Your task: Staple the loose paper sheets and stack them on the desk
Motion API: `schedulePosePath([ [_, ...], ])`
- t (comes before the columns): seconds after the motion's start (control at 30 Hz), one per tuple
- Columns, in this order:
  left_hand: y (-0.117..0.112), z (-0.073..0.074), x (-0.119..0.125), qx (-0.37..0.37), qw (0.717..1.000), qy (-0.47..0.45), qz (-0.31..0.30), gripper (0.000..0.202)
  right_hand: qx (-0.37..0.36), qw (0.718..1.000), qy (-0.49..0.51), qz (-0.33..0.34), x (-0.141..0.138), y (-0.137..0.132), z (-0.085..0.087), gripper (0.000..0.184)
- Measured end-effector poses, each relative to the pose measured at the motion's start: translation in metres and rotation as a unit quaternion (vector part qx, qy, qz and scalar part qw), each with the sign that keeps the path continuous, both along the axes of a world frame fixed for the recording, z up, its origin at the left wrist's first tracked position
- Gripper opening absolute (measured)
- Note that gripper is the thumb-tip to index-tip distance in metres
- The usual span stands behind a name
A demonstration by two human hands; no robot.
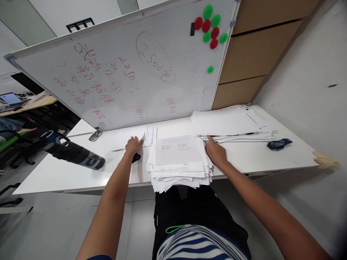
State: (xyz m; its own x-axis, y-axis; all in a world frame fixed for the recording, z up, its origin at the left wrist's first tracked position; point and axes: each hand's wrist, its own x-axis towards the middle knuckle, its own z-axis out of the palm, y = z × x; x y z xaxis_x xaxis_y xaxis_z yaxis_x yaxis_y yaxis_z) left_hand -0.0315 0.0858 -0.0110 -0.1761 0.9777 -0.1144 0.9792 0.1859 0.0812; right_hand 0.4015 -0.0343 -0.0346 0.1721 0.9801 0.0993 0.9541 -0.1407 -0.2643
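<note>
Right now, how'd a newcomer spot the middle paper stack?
A whiteboard stands over a white table. At its near edge, between the left hand and the right hand, sits the paper stack. Unlike the papers either side, it juts past the edge.

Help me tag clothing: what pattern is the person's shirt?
The shirt has blue and white stripes, best seen in the head view.
</note>
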Motion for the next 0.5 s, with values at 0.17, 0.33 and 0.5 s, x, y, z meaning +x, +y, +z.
schedulePosePath([
  [0.17, 0.0004, -0.0033, -0.0043, -0.004, 1.0, -0.015, 0.0, 0.069, 0.004, 1.0, 0.001, 0.002, 0.0005, -0.0003, -0.001, 0.052],
  [0.33, 0.0015, -0.0042, -0.0062, 0.015, 1.0, -0.014, -0.001, 0.057, -0.003, 1.0, 0.014, 0.002, 0.0016, 0.0005, -0.0016, 0.053],
  [0.5, -0.0009, -0.0014, -0.0039, 0.039, 0.998, -0.041, 0.014, 0.057, -0.006, 1.0, 0.023, 0.0, 0.0013, 0.0019, 0.0003, 0.053],
])
